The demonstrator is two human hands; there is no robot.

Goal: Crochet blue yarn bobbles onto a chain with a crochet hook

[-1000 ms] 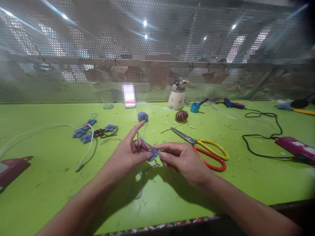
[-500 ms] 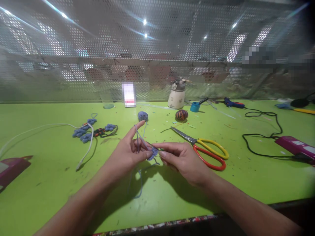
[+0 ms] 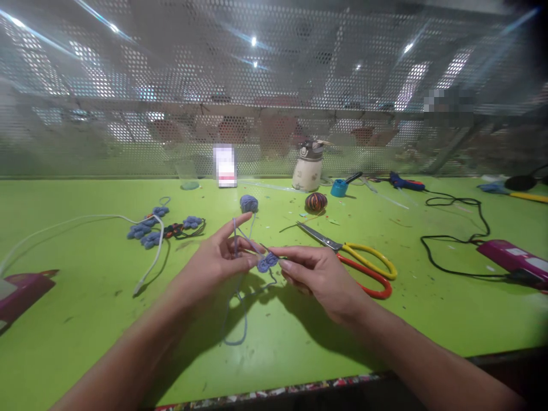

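Note:
A small blue-purple crochet piece (image 3: 268,262) is between my two hands above the green table. My left hand (image 3: 226,254) pinches its left edge with thumb and fingers, the index finger raised and blue yarn (image 3: 235,237) looped over it. My right hand (image 3: 314,271) closes on a thin crochet hook (image 3: 266,249), its tip at the top of the piece and most of its shaft hidden by my fingers. A loose yarn loop (image 3: 245,325) hangs below the left hand. Beyond the fingers lies the blue yarn ball (image 3: 249,203).
Scissors (image 3: 342,246) with yellow and red handles lie beside my right hand. Blue crochet flowers (image 3: 148,231) and a white cable (image 3: 160,234) are at left. Behind stand a phone (image 3: 225,165), a bottle (image 3: 307,168) and a multicoloured yarn ball (image 3: 315,202). A glue gun (image 3: 406,182) lies back right.
The crochet piece has turned, showing more of its face between the fingers. My left thumb has drawn back left, and the loose yarn loop below has shifted slightly.

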